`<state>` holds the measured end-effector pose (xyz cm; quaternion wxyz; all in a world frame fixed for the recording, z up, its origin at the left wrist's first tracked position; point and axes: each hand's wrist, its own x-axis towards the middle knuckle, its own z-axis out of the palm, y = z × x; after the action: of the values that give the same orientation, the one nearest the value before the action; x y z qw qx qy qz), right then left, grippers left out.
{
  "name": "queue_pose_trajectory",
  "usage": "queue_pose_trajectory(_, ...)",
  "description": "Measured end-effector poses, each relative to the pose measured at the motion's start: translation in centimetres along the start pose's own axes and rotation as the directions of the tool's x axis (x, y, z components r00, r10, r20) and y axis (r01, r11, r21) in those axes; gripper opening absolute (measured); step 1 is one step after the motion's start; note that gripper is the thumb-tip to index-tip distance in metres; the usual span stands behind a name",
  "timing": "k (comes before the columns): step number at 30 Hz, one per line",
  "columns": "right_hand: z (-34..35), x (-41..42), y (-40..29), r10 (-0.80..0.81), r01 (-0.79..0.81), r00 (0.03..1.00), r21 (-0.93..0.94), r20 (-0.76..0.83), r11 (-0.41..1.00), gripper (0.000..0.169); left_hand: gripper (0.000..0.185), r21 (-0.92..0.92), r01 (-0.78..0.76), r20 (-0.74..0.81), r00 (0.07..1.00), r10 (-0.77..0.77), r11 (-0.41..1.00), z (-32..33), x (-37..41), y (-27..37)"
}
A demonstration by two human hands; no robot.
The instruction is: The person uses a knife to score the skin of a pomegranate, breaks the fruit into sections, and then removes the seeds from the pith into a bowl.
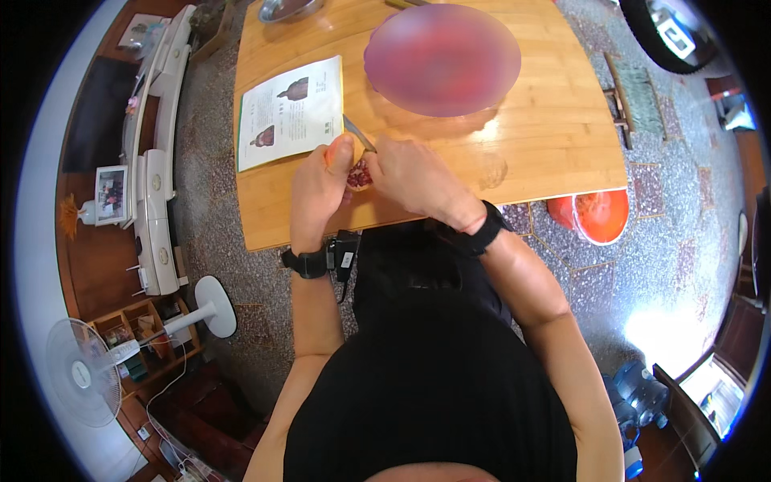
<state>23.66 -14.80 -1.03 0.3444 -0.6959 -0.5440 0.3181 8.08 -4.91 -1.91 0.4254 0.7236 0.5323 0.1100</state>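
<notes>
Near the front edge of the wooden table (pixel 536 144), my left hand (pixel 319 181) grips a pomegranate piece (pixel 359 176) with red seeds showing. My right hand (pixel 409 175) is closed around a knife (pixel 358 132), its blade pointing up and left over the fruit. The fingers of my right hand also meet the fruit's right side. Just beyond my left hand lies an open booklet (pixel 292 111) with pictures and print. Farther off on the table is a blurred pink and purple round shape (pixel 443 60); what it is cannot be told.
A metal bowl (pixel 290 10) stands at the table's far left. Below the table's right edge is a red bucket (pixel 601 217) with a liner. A low stool (pixel 639 99) is on the floor at the right, a standing fan (pixel 84 373) at the lower left.
</notes>
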Motion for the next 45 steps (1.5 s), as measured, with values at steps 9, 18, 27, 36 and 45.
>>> queue_pose_trajectory(9, 0.8, -0.5, -0.6, 0.059, -0.060, 0.998, -0.037, -0.009, 0.998, 0.034, 0.082, 0.003, -0.009, 0.023, 1.000, 0.009, 1.000, -0.3, 0.1, 0.2)
queue_pose_trajectory(18, -1.6, -0.9, -0.2, -0.051, 0.049, 0.999, -0.120, -0.018, 0.992, 0.034, 0.083, -0.024, 0.024, 0.017, 1.000, -0.024, 0.999, -0.4, -0.3, 0.7)
queue_pose_trajectory(27, -10.7, -6.1, 8.0, 0.247, -0.198, 0.730, 0.148, -0.638, 0.969, 0.035, 0.064, 0.183, -0.073, -0.130, 0.987, 0.098, 0.980, -0.1, 0.1, -0.4)
queue_pose_trajectory(36, -8.9, -5.6, 14.3, 0.150, -0.438, 0.611, -0.173, -0.777, 0.882, 0.054, 0.063, 0.452, -0.223, -0.143, 0.937, 0.317, 0.864, -0.1, -2.3, 1.6)
queue_pose_trajectory(45, -8.7, -6.1, 15.3, 0.119, -0.397, 0.664, -0.214, -0.738, 0.892, 0.050, 0.072, 0.416, -0.332, -0.099, 0.909, 0.405, 0.847, -0.2, -2.5, 0.8)
